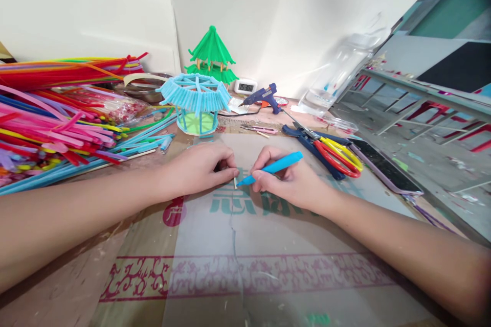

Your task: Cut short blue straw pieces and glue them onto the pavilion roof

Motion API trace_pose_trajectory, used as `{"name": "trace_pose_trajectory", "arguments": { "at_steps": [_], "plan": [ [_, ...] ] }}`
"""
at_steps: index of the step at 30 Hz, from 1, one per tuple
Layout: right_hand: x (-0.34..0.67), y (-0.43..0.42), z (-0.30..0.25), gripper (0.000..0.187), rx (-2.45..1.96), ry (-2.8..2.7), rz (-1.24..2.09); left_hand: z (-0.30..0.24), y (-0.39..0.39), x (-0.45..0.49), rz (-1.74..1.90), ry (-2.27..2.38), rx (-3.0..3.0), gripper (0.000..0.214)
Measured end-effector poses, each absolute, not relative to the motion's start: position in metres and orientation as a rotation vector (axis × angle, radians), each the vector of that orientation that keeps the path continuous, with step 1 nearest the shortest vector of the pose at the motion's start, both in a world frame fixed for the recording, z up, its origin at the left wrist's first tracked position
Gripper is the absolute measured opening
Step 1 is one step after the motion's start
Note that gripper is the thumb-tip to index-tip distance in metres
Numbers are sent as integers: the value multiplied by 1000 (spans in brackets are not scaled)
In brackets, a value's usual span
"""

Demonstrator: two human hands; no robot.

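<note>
Cardboard-covered craft table [230, 276], straws [57, 127] heaped alongside: left hand [201, 166] closed, fingertips pinning a short pale stick [235, 182] flat, apparently to steady it; right hand [291, 184] curled pen-style around a blue pen-like tool [274, 167], tip at the stick.

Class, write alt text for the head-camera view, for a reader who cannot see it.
The right hand holds a blue pen-like tool, tip at a small pale stick that the left hand pins to a cardboard-covered table. Behind stand a blue straw pavilion and a green pavilion, with coloured straws left, scissors and a glue gun right.
</note>
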State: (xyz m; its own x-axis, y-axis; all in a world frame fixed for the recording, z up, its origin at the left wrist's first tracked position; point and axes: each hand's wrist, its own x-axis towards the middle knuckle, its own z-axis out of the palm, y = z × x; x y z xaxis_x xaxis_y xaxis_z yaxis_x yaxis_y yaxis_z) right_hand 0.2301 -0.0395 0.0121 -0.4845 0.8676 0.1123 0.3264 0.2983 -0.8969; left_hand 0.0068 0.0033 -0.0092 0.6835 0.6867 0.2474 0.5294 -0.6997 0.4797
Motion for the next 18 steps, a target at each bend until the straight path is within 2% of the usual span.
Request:
{"name": "trace_pose_trajectory", "arguments": {
  "at_steps": [18],
  "plan": [
    [229,-40,12,15,-1063,-1960,1161,-8,3,8,558,963,2533,22]
  ]
}}
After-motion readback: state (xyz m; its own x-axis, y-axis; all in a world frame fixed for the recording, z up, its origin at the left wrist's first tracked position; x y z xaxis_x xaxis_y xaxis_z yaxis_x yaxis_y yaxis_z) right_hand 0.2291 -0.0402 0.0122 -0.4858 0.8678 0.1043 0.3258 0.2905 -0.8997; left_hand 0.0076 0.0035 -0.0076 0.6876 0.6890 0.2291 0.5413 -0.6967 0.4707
